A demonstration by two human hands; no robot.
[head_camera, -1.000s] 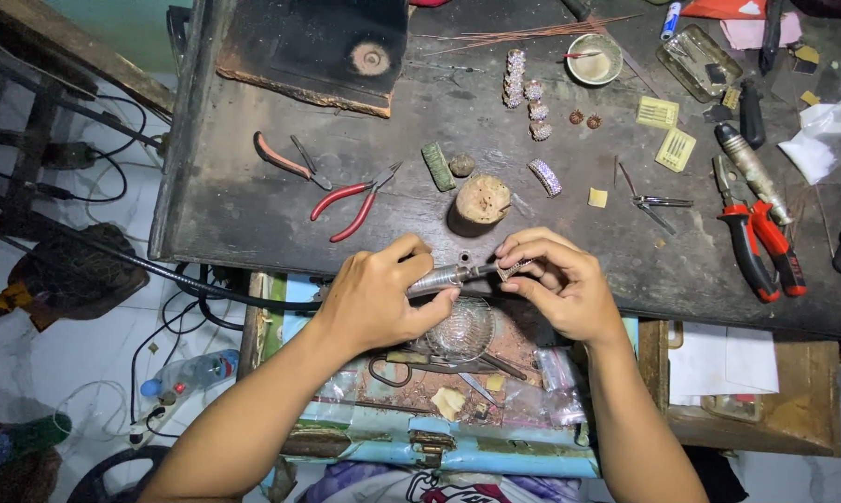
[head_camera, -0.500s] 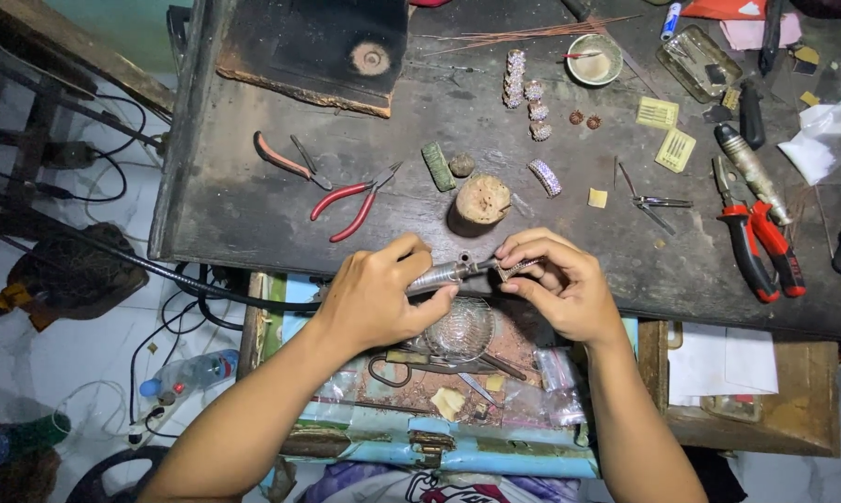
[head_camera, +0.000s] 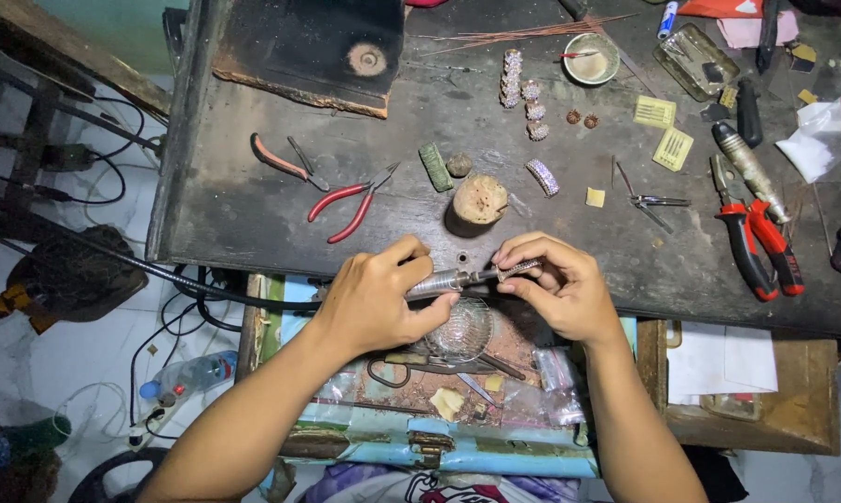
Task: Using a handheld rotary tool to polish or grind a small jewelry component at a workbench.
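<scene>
Handpiece [head_camera: 439, 279], rotary, metal, flexible-shaft: left hand [head_camera: 374, 303] clenched round it at the desk [head_camera: 253, 224] front edge. Small stone-set band [head_camera: 518, 271]: pinched in right hand [head_camera: 560, 289] fingertips, meeting the tool tip. Best handling, by judgement: wrists braced, light pressure.

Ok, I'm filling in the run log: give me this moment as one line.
left hand: grips rotary handpiece | right hand: pinches small studded piece at tool tip | place: near edge of dark workbench
</scene>
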